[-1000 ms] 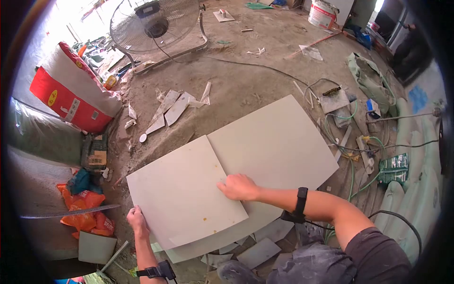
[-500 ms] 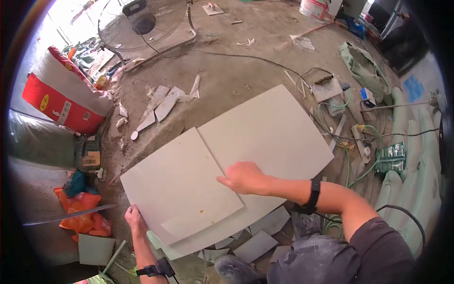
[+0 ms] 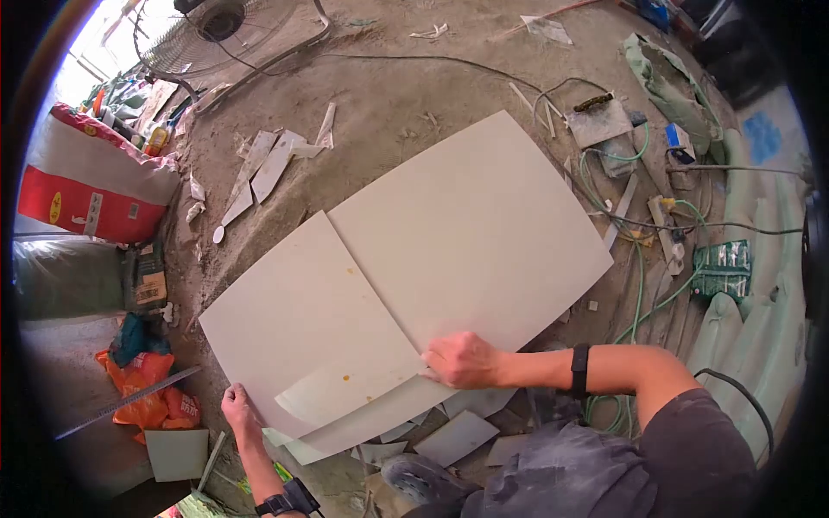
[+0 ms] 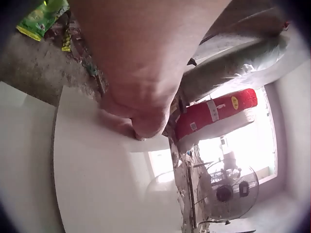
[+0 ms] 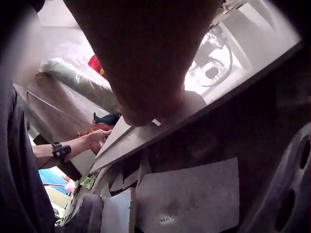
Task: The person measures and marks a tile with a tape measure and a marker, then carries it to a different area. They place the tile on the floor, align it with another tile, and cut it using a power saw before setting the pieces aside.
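Note:
A glossy off-white floor tile (image 3: 294, 311) lies overlapping a larger tile of the same colour (image 3: 475, 207) in the head view. My left hand (image 3: 240, 407) grips the upper tile's left edge near its front corner, thumb on top. In the left wrist view the fingers wrap over that edge, their tips hidden. At the upper tile's right front corner, my right hand (image 3: 465, 359) pinches the edge with curled fingers. The right wrist view has this hand in dark shadow above the stacked tile edges (image 5: 146, 141).
Cut tile scraps (image 3: 456, 437) lie by my knees, and more shards (image 3: 269, 168) beyond the tiles. A floor fan (image 3: 224, 34) and red-white sack (image 3: 95, 186) stand left. Cables, a green hose (image 3: 637, 293) and pale rolls (image 3: 768, 302) occupy the right side.
My right hand has slid along the upper tile's right edge toward me, to its front corner. The left hand keeps its hold. The head view has tipped downward.

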### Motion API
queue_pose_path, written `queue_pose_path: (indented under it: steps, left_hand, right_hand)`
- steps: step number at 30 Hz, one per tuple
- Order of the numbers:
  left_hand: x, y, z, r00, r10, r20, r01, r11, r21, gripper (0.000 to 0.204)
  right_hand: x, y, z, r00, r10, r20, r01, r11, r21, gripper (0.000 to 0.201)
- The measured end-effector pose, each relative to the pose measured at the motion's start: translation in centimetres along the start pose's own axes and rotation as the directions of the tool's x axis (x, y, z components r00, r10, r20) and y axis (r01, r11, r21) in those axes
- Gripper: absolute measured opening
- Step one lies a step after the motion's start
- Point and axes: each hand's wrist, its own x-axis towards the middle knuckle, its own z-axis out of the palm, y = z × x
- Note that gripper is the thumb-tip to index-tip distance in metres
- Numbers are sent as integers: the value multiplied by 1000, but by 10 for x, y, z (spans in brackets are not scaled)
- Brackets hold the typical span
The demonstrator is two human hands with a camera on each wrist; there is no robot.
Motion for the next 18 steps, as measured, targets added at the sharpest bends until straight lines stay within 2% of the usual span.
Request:
queue_pose_path:
  steps: [5,10,15,18]
  left_hand:
    - [-8,15,10,1000,-6,6,6,999,-47,29]
    - [3,-1,-1,997,36,67,-28,994,-108,26]
    - [-1,5,3,997,8,75,0,995,-96,23]
    - [-9,17,11,997,-4,78,13,993,-115,22]
  right_hand:
    - [0,5,4,994,-92,-65,93,995,22,28]
    - [-1,5,6,995,-88,-41,88,996,-5,24]
    - [-3,3,9,997,-62,-37,62,998,-6,21]
    - [-3,5,11,997,-48,-55,49,998,27,26]
